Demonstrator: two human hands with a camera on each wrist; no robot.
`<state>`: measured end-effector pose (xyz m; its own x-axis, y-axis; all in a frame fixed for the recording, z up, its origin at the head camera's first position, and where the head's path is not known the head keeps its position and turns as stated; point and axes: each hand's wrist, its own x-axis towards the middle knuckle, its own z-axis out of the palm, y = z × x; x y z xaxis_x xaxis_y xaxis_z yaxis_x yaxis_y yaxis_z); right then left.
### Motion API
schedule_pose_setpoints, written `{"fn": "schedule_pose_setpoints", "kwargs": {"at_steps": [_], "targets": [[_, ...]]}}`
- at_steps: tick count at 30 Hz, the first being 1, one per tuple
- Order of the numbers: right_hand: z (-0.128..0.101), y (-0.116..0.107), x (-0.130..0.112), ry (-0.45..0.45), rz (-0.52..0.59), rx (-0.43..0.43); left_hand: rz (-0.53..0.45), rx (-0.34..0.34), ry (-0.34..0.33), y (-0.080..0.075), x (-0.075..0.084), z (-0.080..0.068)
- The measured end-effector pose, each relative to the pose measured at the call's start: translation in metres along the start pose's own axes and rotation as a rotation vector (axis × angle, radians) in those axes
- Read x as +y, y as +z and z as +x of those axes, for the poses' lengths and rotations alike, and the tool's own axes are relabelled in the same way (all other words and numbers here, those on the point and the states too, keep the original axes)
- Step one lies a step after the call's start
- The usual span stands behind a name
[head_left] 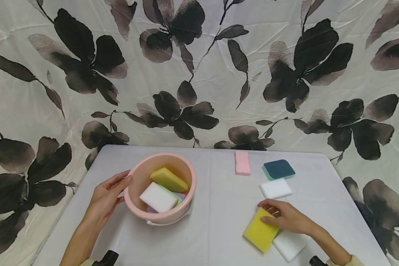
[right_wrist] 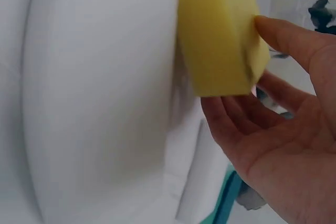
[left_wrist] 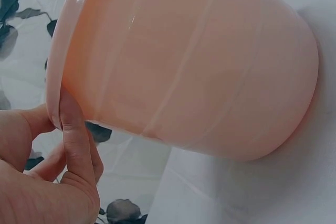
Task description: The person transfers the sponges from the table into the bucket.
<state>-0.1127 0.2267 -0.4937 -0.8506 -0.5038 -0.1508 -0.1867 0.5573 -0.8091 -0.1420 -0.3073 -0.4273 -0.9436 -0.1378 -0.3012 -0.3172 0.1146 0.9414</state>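
Fingers of the left hand (head_left: 104,199) pinch the pink bowl (head_left: 133,201) rim; right hand (head_left: 286,216) seemingly pinches the yellow sponge (head_left: 259,232).

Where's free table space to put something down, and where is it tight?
Free: the strip of table between the pink bowl and the yellow sponge, and the front left corner. Crowded: the right side, with the pink block, teal sponge and white sponge.

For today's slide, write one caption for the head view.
Left hand holds a pink bowl of sponges; right hand grips a yellow sponge.
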Motion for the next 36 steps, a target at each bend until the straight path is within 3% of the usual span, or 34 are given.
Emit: {"fn": "schedule_pose_setpoints", "kwargs": {"at_steps": [5,10,25,36], "targets": [[-0.001,-0.011,-0.004,-0.051,0.017,-0.049,-0.008,-0.003,-0.004,-0.001,0.000,-0.001],[0.001,-0.018,-0.011,-0.069,-0.009,-0.038,-0.011,-0.005,-0.011,-0.002,0.000,-0.002],[0.008,-0.032,-0.031,0.002,0.067,0.018,-0.009,-0.020,-0.008,-0.001,0.001,-0.002],[0.015,-0.038,-0.049,0.072,0.180,0.063,0.005,-0.014,-0.014,-0.001,0.001,-0.002]]}}
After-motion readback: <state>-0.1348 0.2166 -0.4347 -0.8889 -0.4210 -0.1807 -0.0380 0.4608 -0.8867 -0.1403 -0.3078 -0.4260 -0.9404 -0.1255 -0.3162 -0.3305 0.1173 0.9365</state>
